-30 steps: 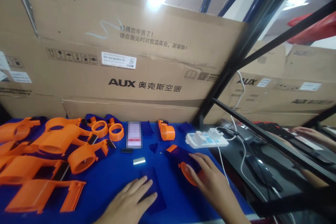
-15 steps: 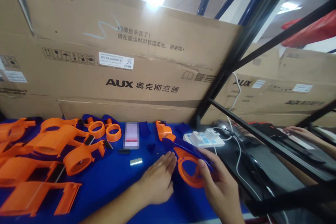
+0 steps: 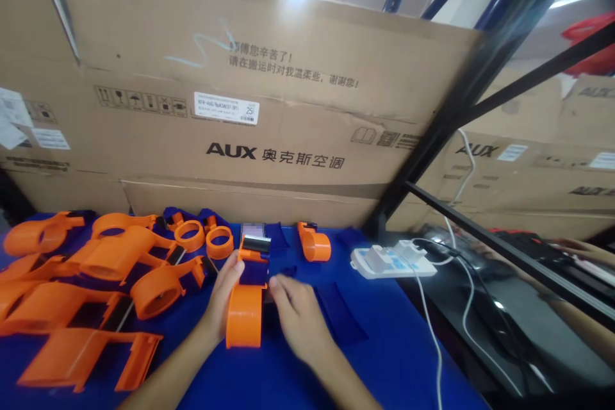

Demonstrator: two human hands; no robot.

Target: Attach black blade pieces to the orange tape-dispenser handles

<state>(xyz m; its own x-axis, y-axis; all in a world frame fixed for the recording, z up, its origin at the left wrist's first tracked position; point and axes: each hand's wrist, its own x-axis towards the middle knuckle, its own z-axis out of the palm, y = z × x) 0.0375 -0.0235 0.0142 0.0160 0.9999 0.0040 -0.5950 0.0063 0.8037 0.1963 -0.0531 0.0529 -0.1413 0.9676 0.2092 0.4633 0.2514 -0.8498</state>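
Note:
An orange tape dispenser [image 3: 244, 317] with a dark blue piece [image 3: 253, 273] and a toothed blade [image 3: 257, 243] at its top stands upright above the blue table. My left hand [image 3: 223, 298] is closed around its left side. On the right side, my right hand [image 3: 300, 317] pinches at the edge by the blue piece; its fingertips are partly hidden. Right of this hand lies a flat dark blue piece [image 3: 340, 314]. Behind the held dispenser, a phone [image 3: 253, 230] is partly covered. Another orange dispenser [image 3: 316, 245] rests farther back.
Several orange tape dispensers [image 3: 113, 256] crowd the left of the table [image 3: 307, 384]. A white power strip [image 3: 391, 262] with plugs and cables sits at right, beside a black rack post [image 3: 408, 186]. Large cardboard boxes [image 3: 288, 122] stand behind. Another person's arm [image 3: 571, 298] shows at far right.
The dispenser has moved left and been turned upright, its blade now facing up. My left hand has taken hold of it, and my right hand has shifted left with it. The view has shifted slightly.

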